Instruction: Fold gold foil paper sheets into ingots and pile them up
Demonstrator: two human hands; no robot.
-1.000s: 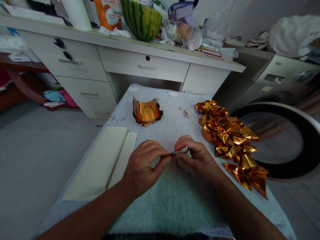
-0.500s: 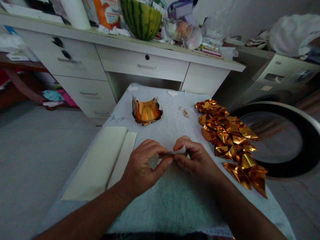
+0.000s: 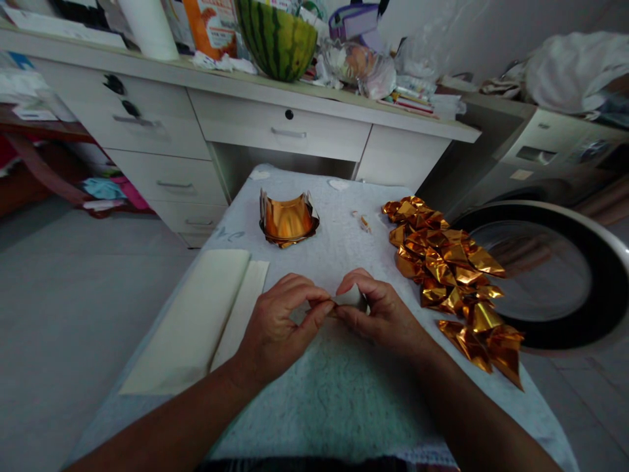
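Between my two hands is a small pale piece of paper or foil (image 3: 352, 298), its far end curled up. My left hand (image 3: 289, 318) pinches its left end between thumb and fingers. The right end is pinched by my right hand (image 3: 376, 305), the fingertips of both hands nearly touching. Past my hands stands a curved stack of shiny copper-gold foil (image 3: 289, 218). A pile of folded gold foil pieces (image 3: 442, 255) lies to the right. Left of my left hand rest pale cream sheets (image 3: 196, 314).
The cloth-covered table (image 3: 339, 223) holds small scraps (image 3: 363, 223) near its middle. Behind it stands a white desk (image 3: 280, 134) with a cut watermelon (image 3: 278, 39) on top. An open washing machine door (image 3: 545, 275) is close to the table's right edge.
My fingertips have shifted slightly on the small piece, and its pale curled part now shows wider by my right hand. My left fingertips have moved a little to the left.
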